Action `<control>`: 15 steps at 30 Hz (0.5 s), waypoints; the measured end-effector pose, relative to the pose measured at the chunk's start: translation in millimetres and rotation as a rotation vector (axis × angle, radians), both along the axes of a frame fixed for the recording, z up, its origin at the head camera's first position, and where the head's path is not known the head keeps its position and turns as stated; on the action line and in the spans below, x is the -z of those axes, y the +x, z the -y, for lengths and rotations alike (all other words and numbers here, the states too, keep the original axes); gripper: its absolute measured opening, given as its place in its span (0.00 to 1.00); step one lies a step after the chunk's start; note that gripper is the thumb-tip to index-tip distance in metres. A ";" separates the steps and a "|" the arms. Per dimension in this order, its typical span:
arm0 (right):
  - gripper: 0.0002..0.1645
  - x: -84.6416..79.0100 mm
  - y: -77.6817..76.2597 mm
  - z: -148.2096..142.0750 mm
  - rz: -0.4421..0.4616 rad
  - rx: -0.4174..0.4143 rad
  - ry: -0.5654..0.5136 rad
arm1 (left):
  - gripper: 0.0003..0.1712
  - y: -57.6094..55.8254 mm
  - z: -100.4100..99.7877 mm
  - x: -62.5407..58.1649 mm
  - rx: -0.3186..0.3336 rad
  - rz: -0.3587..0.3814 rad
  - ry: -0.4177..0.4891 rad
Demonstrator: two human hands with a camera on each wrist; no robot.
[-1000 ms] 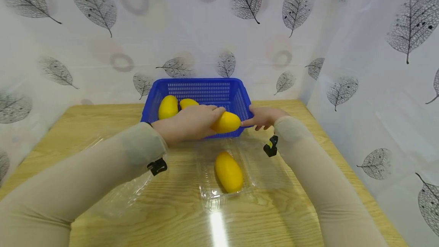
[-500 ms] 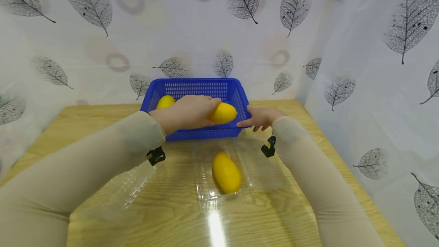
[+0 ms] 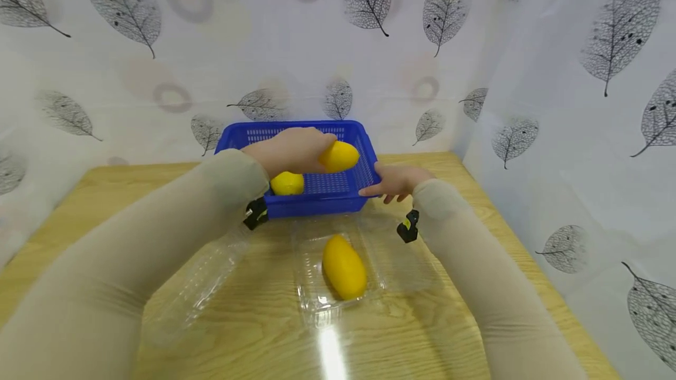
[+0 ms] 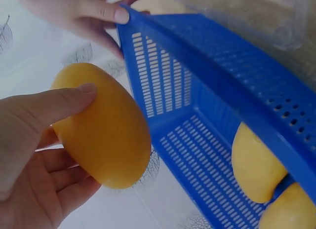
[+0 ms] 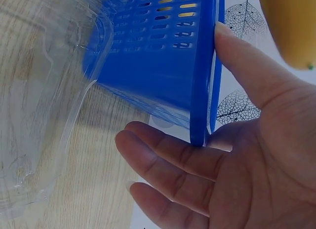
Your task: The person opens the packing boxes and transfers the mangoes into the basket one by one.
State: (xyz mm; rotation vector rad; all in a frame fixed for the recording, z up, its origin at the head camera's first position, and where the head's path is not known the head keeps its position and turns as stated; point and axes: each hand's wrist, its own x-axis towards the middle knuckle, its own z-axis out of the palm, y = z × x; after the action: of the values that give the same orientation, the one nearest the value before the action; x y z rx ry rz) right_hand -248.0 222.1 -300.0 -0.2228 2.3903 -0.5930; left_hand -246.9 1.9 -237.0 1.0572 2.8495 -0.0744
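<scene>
My left hand (image 3: 294, 150) grips a yellow mango (image 3: 340, 156) above the blue basket (image 3: 322, 206). In the left wrist view the thumb lies across the mango (image 4: 106, 135) and the fingers curl beneath it. My right hand (image 3: 397, 180) holds the basket's near right corner. In the right wrist view its thumb presses the basket rim (image 5: 203, 66), while the other fingers spread beside and below the corner. Another mango (image 3: 287, 183) lies in the basket; the left wrist view shows two there. One more mango (image 3: 344, 267) lies in a clear plastic container (image 3: 306, 286) in front of the basket.
The container's clear lid (image 3: 406, 263) spreads to its right. Left of it lies another clear plastic piece (image 3: 198, 286), partly behind my left forearm. All stand on a wooden table (image 3: 253, 333). A leaf-print sheet (image 3: 396, 69) hangs behind the basket and along the right.
My left hand has risen with the mango, from the basket's front rim to over its middle. My right hand stays at the corner. The head view has shifted slightly.
</scene>
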 end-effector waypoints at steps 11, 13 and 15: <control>0.60 -1.8 3.0 1.0 -0.009 -0.016 0.027 | 0.31 -34.5 -19.1 -2.2 -0.015 0.089 -0.014; 0.59 -2.5 4.0 1.7 -0.015 -0.018 0.037 | 0.30 -40.9 -22.4 -1.6 -0.026 0.110 -0.012; 0.59 -3.2 4.7 1.8 -0.020 -0.015 0.046 | 0.31 -47.4 -26.0 -1.2 -0.025 0.118 -0.011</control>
State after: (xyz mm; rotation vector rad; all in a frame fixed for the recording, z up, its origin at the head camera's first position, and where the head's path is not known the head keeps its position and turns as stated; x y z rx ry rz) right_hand -243.3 220.3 -296.8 -0.2277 2.4162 -0.5308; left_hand -294.3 27.9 -235.9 0.9883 2.7524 -0.0249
